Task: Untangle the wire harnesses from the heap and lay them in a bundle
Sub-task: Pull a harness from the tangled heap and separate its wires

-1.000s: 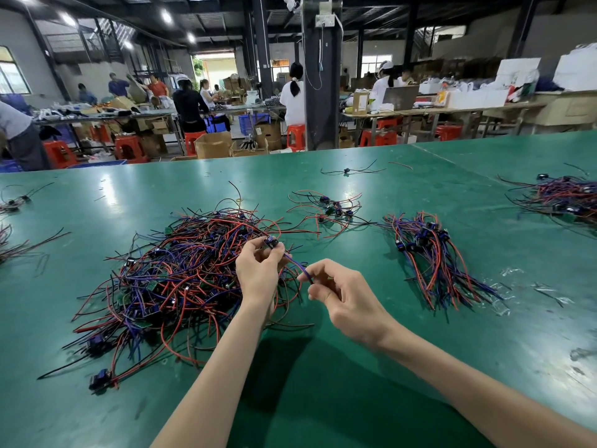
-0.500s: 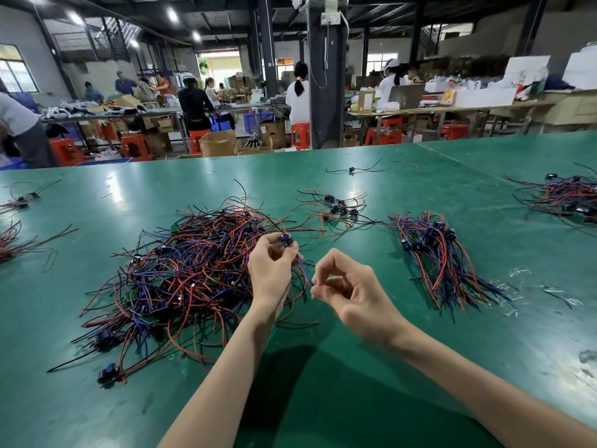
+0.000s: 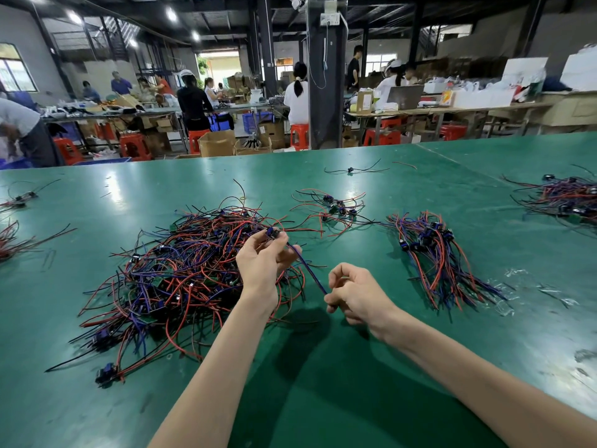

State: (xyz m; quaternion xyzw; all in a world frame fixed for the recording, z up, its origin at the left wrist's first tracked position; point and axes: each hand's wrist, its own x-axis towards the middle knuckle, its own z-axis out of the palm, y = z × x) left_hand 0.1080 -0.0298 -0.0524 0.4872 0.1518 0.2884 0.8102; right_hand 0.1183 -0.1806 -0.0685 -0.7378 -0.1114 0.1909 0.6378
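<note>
WIRE SORTING: At the near edge of a green table (image 3: 323,376), a worker's two bare forearms reach toward the heap (image 3: 181,273). The right hand (image 3: 355,295), nearer than the heap and just right of it, is clenched round the loose end of one harness (image 3: 308,270). The left hand (image 3: 261,263), over the heap's right side, pinches that harness's dark connector (image 3: 272,232) in raised fingertips, and a purple wire runs taut between the two hands. The step in hand looks to be drawing a single harness clear. Whether its other leads are caught in the heap cannot be told. The next move likely calls for a steady pull away from the heap, then a carry rightward to the bundle (image 3: 436,253), connector end laid with the others.

Counted: two hands and one harness held. There is one heap of red, purple and black wires, too knotted to number, and one bundle well right of it. One small cluster (image 3: 336,206) lies beyond the heap's right side, and one lone harness (image 3: 350,170) farther beyond. One more pile (image 3: 565,202) sits far right of the heap, and two tufts (image 3: 14,239) far left. Beyond the heap, workers (image 3: 193,101) stand at benches.
</note>
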